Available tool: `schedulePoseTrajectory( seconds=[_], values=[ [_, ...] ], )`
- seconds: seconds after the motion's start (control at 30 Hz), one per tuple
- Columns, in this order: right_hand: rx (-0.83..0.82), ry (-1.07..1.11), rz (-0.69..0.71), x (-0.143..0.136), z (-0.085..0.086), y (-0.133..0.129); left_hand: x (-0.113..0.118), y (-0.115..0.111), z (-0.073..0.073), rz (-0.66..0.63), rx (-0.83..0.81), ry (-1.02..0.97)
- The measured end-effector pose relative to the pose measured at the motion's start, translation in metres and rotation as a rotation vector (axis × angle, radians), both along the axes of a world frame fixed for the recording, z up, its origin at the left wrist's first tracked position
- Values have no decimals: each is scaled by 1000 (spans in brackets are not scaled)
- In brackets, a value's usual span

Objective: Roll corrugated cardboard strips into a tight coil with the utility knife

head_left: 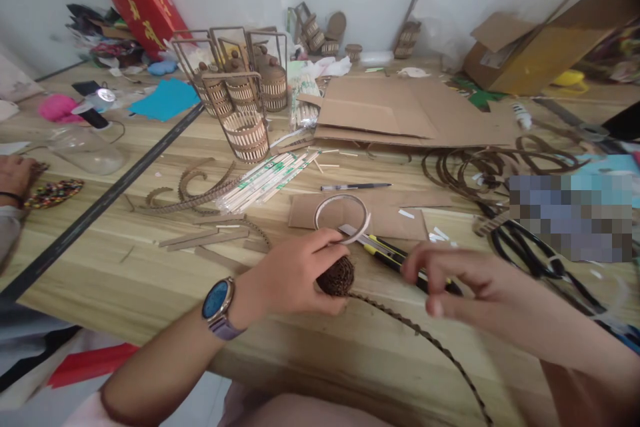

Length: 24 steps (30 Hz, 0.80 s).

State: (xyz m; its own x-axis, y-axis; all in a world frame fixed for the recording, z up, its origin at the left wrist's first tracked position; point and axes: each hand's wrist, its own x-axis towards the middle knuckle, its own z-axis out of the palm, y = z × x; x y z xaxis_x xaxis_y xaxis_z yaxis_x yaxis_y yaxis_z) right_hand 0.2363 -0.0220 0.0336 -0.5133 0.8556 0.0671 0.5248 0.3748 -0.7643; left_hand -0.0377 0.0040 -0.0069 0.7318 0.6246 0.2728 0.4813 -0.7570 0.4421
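Note:
My left hand [295,273], a watch on its wrist, is closed around a tight coil of brown corrugated cardboard strip [339,277]. The strip's loose tail [425,333] runs from the coil down to the lower right. To the right, my right hand [457,277] hovers with bent fingers, thumb apart and nothing visible between them. Partly behind its fingertips lies a black and yellow utility knife [383,252] with its blade out. Just beyond my left fingers, a ring of tape [319,217] rests on a flat cardboard piece [300,208].
Bundled wooden sticks [280,177], a pen [356,186] and loose cardboard strips [207,239] lie ahead. Small stick-sided baskets [245,137] stand behind them. Curled brown strips [465,170] and black cables [530,253] spread at right. Another person's hand [17,177] is at far left.

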Motion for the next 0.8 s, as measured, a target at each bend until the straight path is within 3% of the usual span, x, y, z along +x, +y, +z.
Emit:
schedulePoseTrajectory(
  seconds=[0.07,0.1,0.23,0.3,0.57,0.8],
  values=[
    [-92,-122,118,6,-5,0,0,-1,2,-9,8,-19],
    [-93,-156,106,6,-8,1,1,-1,2,-22,12,-27],
    [122,-120,-302,-4,-18,10,2,-4,0,-91,29,-66],
    [268,-68,-431,-13,-20,14,2,-5,-3,-106,36,-69],
    [375,12,-440,-30,-24,13,4,-7,-4,-99,11,-49],
    [444,39,-377,-27,-26,5,5,-5,1,60,-20,-77]
  ],
)
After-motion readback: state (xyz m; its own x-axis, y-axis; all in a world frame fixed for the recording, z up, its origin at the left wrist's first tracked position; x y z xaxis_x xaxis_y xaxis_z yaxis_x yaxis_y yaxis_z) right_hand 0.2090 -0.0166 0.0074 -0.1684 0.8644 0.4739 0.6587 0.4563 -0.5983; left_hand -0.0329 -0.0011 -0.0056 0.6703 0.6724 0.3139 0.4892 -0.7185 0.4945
